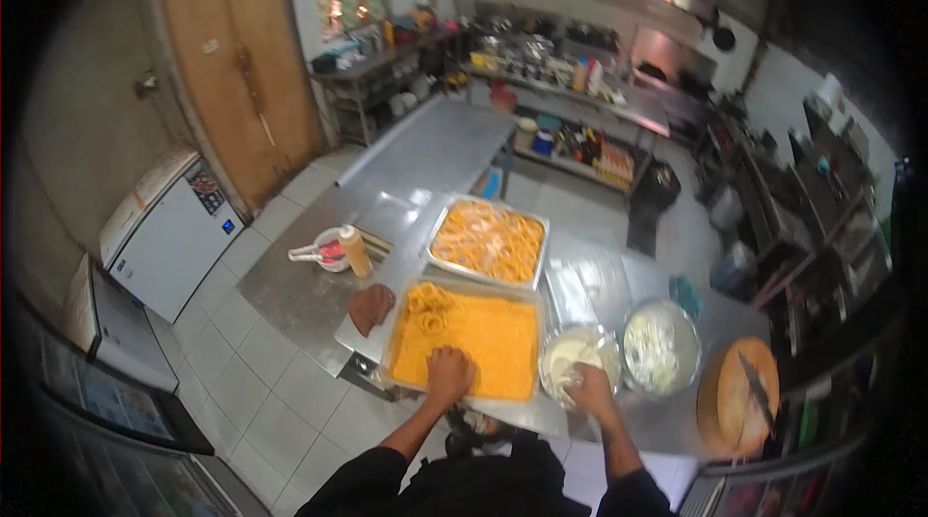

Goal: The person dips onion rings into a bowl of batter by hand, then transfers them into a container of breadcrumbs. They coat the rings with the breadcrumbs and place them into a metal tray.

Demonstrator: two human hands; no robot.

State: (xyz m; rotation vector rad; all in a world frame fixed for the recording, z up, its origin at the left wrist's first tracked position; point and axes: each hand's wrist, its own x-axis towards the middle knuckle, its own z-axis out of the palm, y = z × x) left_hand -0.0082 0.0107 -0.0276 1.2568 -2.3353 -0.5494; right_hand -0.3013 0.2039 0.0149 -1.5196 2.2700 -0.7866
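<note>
My left hand [450, 375] is down in a tray of orange breadcrumbs [503, 338], near its front edge. Its fingers curl into the crumbs, and whatever they hold is hidden. Several coated rings [428, 309] lie heaped in the tray's back left corner. My right hand [591, 388] is at the right side of a bowl of pale batter [570, 359], fingers bent together; what is in them is too small to make out. To the right of that bowl stands a metal bowl of whitish sliced pieces [657, 348]. Behind the crumbs, a metal tray [539, 275] holds many coated orange rings [488, 239].
A round wooden board [732, 401] with a dark knife [757, 385] sits at the right. Left of the trays are a squeeze bottle [355, 251], a white bowl with tongs [331, 248] and a brown item [371, 308]. White chest freezers [179, 237] line the left wall.
</note>
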